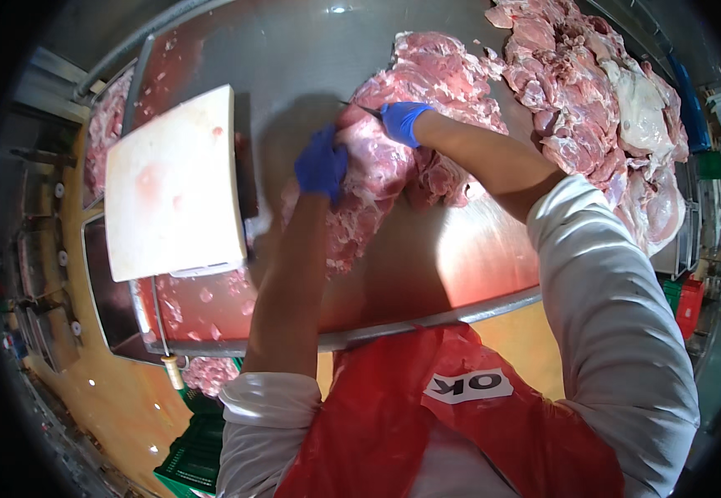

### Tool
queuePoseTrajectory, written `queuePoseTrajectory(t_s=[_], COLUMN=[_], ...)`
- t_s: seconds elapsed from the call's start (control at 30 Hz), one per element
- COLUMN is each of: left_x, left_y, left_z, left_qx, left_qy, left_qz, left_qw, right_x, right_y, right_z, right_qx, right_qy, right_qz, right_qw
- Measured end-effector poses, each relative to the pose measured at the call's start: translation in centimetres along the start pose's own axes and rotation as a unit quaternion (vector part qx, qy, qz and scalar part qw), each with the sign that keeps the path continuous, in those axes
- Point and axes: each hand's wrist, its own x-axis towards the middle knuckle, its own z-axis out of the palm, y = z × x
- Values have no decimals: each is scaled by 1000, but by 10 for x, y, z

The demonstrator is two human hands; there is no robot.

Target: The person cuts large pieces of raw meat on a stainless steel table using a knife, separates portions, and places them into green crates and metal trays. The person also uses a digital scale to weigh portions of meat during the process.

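A large slab of raw pink meat (375,163) lies in front of me on a steel worktable (385,297). My right hand (404,123), in a blue glove, is closed round a knife; its handle is hidden in the fist. The dark knife blade (365,109) points left over the far end of the slab. At the slab's left edge, my blue-gloved left hand (321,163) grips the meat, with its fingertips partly hidden. More raw meat (439,70) spreads out just beyond my right hand.
A white cutting board (176,187) stands raised at the table's left. A big heap of meat (580,100) covers the right side. A rod with a pale handle (173,373) hangs at the front left edge, above green crates (193,452). A red crate (689,307) stands far right.
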Motion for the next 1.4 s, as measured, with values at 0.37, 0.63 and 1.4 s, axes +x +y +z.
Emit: queuePoseTrajectory(t_s=[0.37, 0.63, 1.4], left_x=[15, 18, 4], left_y=[-30, 5, -3], left_z=[2, -2, 20], left_qx=[27, -52, -41], left_qy=[-44, 62, 47], left_qz=[28, 34, 105], left_qw=[998, 996, 993], right_x=[-214, -282, -166], right_y=[-94, -87, -149], right_z=[68, 50, 106], right_qx=[396, 403, 379], right_qy=[-144, 126, -12], right_qz=[269, 177, 264], right_qw=[866, 889, 887])
